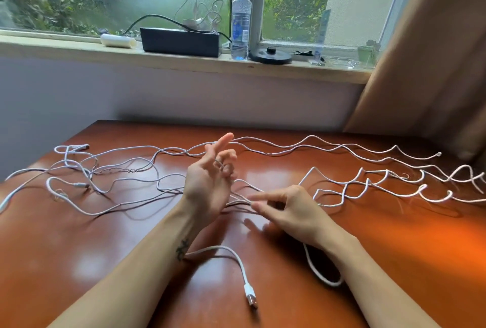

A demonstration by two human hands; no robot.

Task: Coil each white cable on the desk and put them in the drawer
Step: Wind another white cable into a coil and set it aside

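Several white cables [126,167] lie uncoiled and tangled across the glossy brown desk [79,248]. My left hand [207,185] is raised palm up at the centre, index finger straight, the other fingers curled around a strand of white cable. Just right of it, my right hand [289,209] pinches cable strands between thumb and index finger, low over the desk. One white cable with a USB plug [251,298] runs from under my left forearm toward the front edge. Wavy cables [381,183] stretch off to the right. No drawer is in view.
Behind the desk a windowsill holds a black box [181,41] with wires on top, a water bottle [240,22], a white roll [118,39] and a black disc [271,55]. A brown curtain [434,51] hangs at the right.
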